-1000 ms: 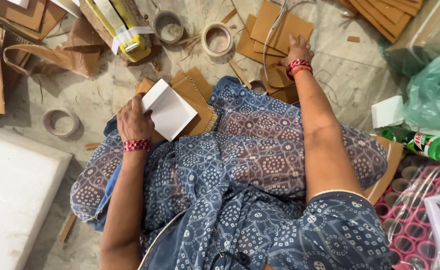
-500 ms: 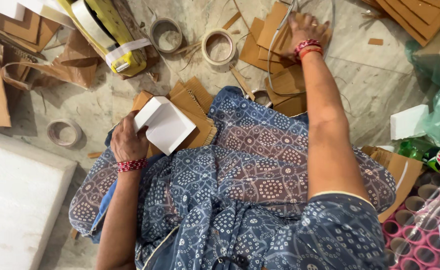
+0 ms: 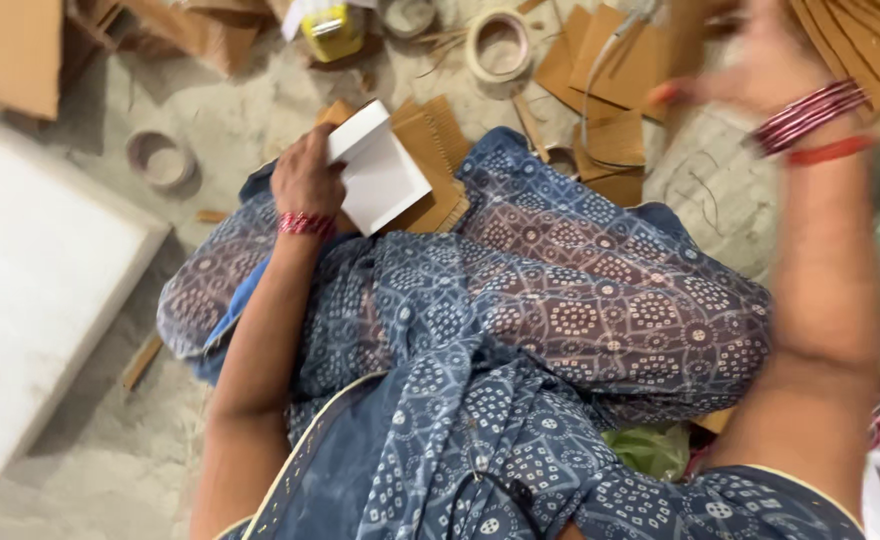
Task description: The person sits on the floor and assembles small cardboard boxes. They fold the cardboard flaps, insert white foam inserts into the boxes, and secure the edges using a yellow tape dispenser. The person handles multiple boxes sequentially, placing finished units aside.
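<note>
Left grip (image 3: pixel 305 180) closed on our white box (image 3: pixel 378 175), box just right of knuckles. Right grip (image 3: pixel 760 65) blurred over cardboard pieces (image 3: pixel 610 70); we can't tell its state.

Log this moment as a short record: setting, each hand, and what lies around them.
setting: person seated on a sandy floor, blue patterned cloth over the knees
left hand: grips a small white rectangular cardboard box above the knee
right hand: blurred, stretched over flat brown cardboard pieces; cannot tell whether it holds anything
nearby: pale tape roll, white flat board
</note>
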